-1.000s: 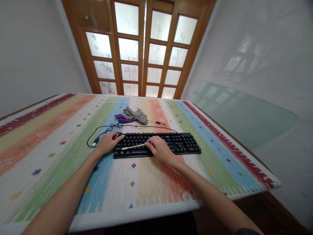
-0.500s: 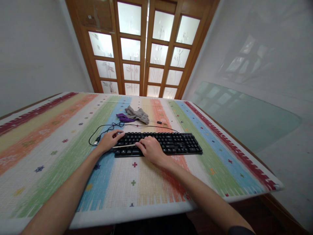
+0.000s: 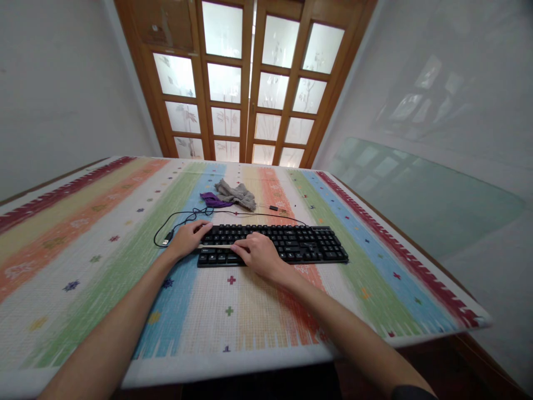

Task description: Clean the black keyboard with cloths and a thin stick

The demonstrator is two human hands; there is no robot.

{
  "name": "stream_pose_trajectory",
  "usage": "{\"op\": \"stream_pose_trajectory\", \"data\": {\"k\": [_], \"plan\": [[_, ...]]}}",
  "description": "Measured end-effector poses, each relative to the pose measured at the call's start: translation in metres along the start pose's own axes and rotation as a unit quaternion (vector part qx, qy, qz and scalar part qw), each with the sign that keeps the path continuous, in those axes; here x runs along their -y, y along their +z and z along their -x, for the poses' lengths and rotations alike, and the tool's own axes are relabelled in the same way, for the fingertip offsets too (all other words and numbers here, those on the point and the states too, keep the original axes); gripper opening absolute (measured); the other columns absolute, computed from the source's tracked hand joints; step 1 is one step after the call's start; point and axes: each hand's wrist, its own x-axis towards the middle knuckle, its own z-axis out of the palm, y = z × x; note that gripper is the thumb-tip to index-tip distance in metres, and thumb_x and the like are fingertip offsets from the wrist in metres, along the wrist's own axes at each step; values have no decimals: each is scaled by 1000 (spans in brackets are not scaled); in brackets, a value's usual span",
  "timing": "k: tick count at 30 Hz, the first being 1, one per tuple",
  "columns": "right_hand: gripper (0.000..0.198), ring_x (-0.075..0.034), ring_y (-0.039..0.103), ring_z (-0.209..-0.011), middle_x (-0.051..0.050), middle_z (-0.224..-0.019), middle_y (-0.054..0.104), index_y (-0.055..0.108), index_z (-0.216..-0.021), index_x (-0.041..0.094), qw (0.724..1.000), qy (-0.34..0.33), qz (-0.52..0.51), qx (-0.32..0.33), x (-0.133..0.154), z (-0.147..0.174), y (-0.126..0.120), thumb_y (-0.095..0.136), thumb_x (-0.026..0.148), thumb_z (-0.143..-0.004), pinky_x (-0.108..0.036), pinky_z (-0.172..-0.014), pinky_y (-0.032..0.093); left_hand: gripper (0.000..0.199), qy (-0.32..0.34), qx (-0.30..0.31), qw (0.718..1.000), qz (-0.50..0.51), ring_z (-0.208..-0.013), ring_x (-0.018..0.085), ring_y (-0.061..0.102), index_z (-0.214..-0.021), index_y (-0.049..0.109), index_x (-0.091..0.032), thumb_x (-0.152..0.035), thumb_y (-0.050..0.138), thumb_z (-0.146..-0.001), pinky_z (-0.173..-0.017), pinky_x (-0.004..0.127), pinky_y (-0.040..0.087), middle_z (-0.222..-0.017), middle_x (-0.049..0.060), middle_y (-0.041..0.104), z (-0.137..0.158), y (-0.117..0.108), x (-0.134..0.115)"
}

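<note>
A black keyboard (image 3: pixel 291 244) lies flat on the striped tablecloth in front of me. My left hand (image 3: pixel 189 239) grips its left end, with the thumb on the top corner keys and the other fingers partly hidden at the side. Pinched in my right hand (image 3: pixel 260 253) is a thin pale stick (image 3: pixel 214 246), pointing left and lying low across the lower rows of keys. The stick's left tip is close to my left hand. I cannot tell which kind of stick it is. My right hand covers the keys in the middle.
The keyboard's black cable (image 3: pixel 258 213) runs behind it and loops left to a USB plug (image 3: pixel 167 239). Beyond lie a grey cloth (image 3: pixel 237 194), a purple cloth (image 3: pixel 214 200) and a small black object (image 3: pixel 273 208). The tablecloth (image 3: pixel 225 328) reaches the near table edge.
The stick has gone from slightly slanted to nearly level, its tip shifting a little up and to the right. My left hand keeps its place on the keyboard. The whole view has shifted slightly.
</note>
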Motion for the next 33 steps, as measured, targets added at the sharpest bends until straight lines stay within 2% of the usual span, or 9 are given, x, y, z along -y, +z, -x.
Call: {"op": "stream_pose_trajectory", "data": {"k": [5,14,22,29,33], "plan": [[26,-18,65,-78,-4,-87,78,81,-96,25,999,13,-52,-2,-3,-1,0,58,37,-97,-28,-75,42,56,9,6,1000,-7,-81,25,65,-101,73,-21,-63,43,-82,-75,32,48,-82,3,74,0,-1,1],[19,-15,65,-70,-3,-80,77,81,-87,20,982,75,-171,-23,-9,-3,-1,66,31,-90,-25,-69,42,50,17,-11,1000,5,-62,19,57,-100,75,-21,-61,52,-79,-65,30,46,-63,-1,62,-1,1,5],[18,-14,61,-66,-1,-72,74,81,-79,21,980,91,-179,-8,-25,-3,-12,68,32,-85,-25,-68,41,53,16,-1,1000,0,-63,20,58,-103,74,-20,-62,51,-79,-67,31,46,-68,0,64,1,0,3],[22,-14,59,-63,-2,-66,71,82,-81,19,979,104,-172,20,-45,10,-21,67,34,-85,-25,-65,38,56,24,-1,1000,0,-63,20,58,-102,73,-19,-65,50,-78,-67,31,46,-68,0,65,0,0,5],[24,-13,57,-61,-2,-64,69,81,-77,18,978,120,-170,15,-55,18,-28,67,37,-84,-26,-62,37,55,19,1,1000,1,-64,20,58,-101,73,-20,-65,51,-78,-68,31,47,-69,0,65,1,0,3]]}}
